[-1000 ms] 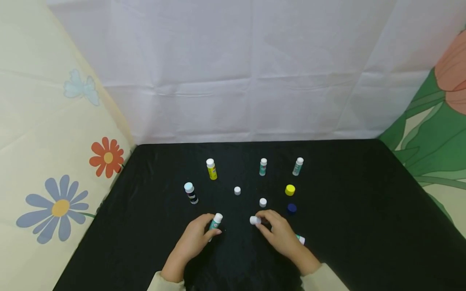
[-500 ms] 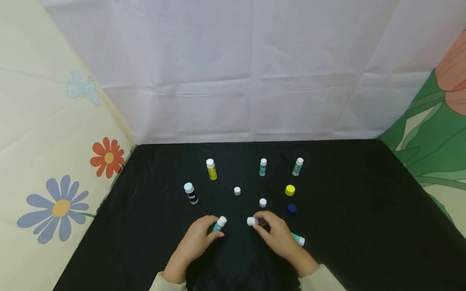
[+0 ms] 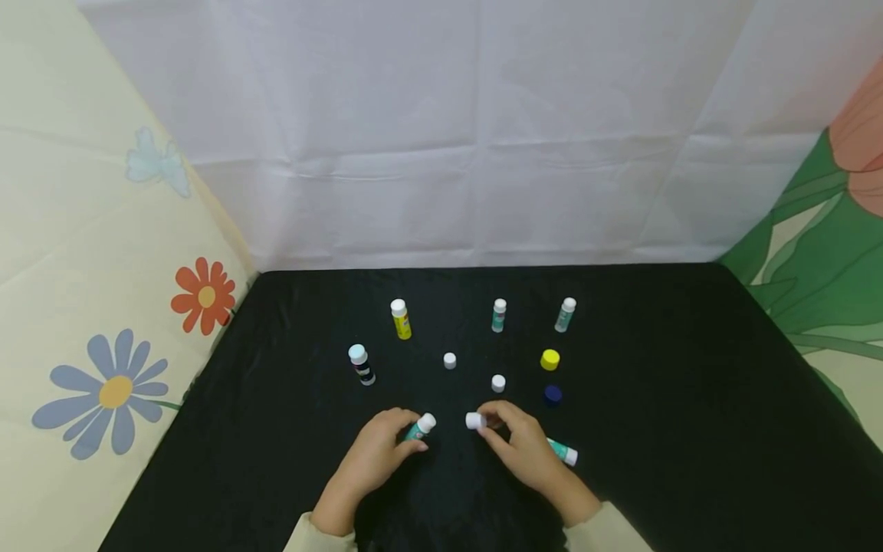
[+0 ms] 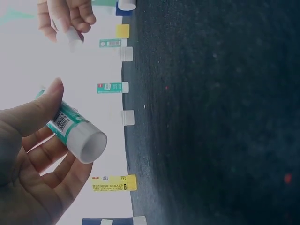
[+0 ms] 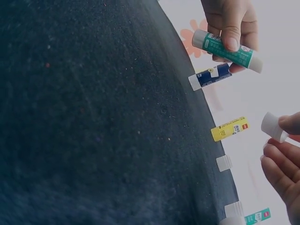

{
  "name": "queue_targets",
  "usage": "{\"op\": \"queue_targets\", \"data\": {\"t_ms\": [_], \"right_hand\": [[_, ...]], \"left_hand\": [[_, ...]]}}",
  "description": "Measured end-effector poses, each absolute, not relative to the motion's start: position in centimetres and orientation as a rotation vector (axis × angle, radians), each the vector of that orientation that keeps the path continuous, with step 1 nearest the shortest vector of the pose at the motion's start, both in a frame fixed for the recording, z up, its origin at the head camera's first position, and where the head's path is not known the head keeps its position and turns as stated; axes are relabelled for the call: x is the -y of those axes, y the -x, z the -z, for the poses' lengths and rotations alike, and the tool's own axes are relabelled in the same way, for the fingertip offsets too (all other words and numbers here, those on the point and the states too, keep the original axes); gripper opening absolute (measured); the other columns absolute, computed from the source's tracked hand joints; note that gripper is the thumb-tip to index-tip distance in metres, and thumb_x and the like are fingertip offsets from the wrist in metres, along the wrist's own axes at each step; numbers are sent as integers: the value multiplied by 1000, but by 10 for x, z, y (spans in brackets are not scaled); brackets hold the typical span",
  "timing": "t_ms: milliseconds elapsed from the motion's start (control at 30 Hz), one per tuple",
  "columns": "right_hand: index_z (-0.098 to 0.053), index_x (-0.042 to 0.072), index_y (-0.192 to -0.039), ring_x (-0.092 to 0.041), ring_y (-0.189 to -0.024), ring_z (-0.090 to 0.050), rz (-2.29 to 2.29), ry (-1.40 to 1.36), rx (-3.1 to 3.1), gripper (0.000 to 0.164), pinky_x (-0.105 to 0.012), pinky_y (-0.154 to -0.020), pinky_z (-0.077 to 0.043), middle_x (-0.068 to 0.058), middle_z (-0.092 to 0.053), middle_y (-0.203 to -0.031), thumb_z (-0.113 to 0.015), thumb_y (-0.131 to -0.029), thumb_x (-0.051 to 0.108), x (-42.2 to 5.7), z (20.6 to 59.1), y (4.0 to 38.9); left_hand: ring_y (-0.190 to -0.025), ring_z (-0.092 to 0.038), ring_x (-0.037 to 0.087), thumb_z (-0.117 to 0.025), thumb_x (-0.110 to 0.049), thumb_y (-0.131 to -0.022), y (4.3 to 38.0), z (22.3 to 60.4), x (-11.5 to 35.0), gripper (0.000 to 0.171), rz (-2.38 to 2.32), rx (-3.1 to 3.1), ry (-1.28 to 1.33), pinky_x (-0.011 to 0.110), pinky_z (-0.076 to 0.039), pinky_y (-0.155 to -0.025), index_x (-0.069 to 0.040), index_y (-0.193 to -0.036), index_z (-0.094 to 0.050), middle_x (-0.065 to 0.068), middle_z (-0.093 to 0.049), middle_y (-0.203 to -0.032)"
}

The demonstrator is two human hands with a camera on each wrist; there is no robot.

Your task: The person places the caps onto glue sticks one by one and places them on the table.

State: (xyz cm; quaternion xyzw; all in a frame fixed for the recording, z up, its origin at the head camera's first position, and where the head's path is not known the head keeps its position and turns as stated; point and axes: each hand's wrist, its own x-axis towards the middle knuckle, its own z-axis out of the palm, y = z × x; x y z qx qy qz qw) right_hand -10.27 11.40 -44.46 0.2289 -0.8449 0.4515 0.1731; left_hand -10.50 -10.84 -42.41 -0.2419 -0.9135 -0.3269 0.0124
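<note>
My left hand (image 3: 375, 451) grips a green glue stick (image 3: 418, 427) with white ends, tilted to the right above the black table. Its thumb lies along the label, and in the left wrist view the near white end (image 4: 89, 143) points down toward the table. Facing it, my right hand (image 3: 523, 446) pinches a white cap (image 5: 272, 125) between thumb and fingers. A small gap separates the cap from the glue stick. Beside the right wrist lies another green glue stick (image 3: 563, 452), partly hidden by that hand.
Farther back stand a yellow glue stick (image 3: 402, 320), a dark blue one (image 3: 362, 365) and two green ones (image 3: 499, 316). Between them and my hands sit two white caps (image 3: 450, 360), a yellow cap (image 3: 549, 360) and a dark blue cap (image 3: 553, 395) on the black cloth (image 3: 676, 399).
The glue stick in my left hand has tipped over to the right, nearer the cap. My right hand has shifted slightly left with the cap, uncovering more of the lying glue stick.
</note>
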Motion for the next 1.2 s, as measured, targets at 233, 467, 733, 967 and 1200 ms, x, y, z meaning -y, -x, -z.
{"op": "queue_targets", "data": {"t_ms": [233, 467, 733, 967, 1200], "right_hand": [[-57, 4, -85, -10, -66, -52, -1306, -672, 2385, 28, -24, -58, -44, 5, -54, -77, -68, -64, -10, -114, 446, 100], [-57, 5, -85, -9, -66, -52, -1326, -682, 2370, 29, -25, -57, -44, 6, -54, -76, -67, -64, -12, -113, 445, 100], [-55, 4, -89, -8, -69, -51, -1374, -732, 2428, 20, -27, -59, -44, -3, -55, -75, -63, -73, -5, -110, 442, 101], [-54, 5, -91, -7, -71, -51, -1385, -729, 2464, 21, -25, -61, -45, -1, -56, -78, -63, -73, -5, -109, 442, 100], [-54, 6, -92, -6, -72, -52, -1388, -739, 2494, 21, -25, -63, -45, 0, -57, -81, -62, -75, -3, -108, 440, 98]], "left_hand": [[-67, -45, 9, -70, -18, -70, 102, 423, 106, 20, 1014, 2856, 775, 25, -38, -61, -10, -86, -62, -9, -50, -73], [-66, -44, 9, -70, -20, -70, 104, 423, 103, 20, 1025, 2865, 794, 23, -38, -61, -12, -87, -62, -10, -50, -73], [-66, -45, 9, -70, -20, -69, 105, 425, 100, 21, 1004, 2852, 811, 21, -38, -59, -12, -88, -63, -10, -51, -74], [-67, -46, 11, -70, -21, -69, 104, 424, 97, 23, 993, 2858, 818, 21, -38, -59, -12, -90, -64, -9, -52, -74], [-67, -44, 9, -70, -20, -70, 103, 423, 94, 22, 974, 2848, 849, 21, -38, -60, -12, -89, -65, -9, -52, -74]]}}
